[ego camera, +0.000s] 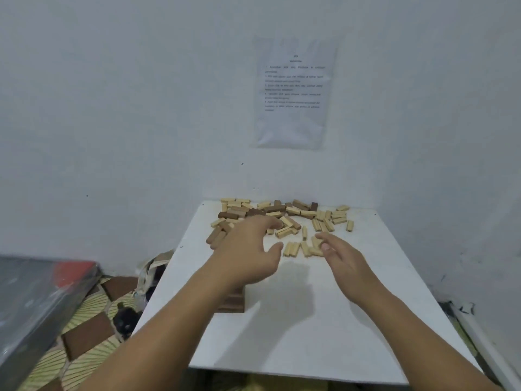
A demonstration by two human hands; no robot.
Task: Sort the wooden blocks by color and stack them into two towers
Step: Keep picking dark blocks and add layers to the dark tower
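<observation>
Close in, a white table (310, 348) fills the view. On its left side sits a low dark stack (234, 304), partly hidden under the left arm. That looks like the start of the brown tower. I cannot count its layers.

A bit farther out, the left hand (248, 249) hangs over the table with its fingers spread wide. It holds nothing. It points at the near edge of the pile.

The right hand (341, 255) is loose too, fingers only a little bent, and I see no block in it. Its fingertips are just beside a few light blocks (293, 248) lying side by side. I cannot tell if they touch.

Farther back, by the wall (112, 108), lies the big pile (282, 213). Brown and light blocks are mixed in it.

So the job has only begun. No light tower shows. Most blocks need sorting and stacking.

A paper (294, 91) hangs on the wall above.
</observation>
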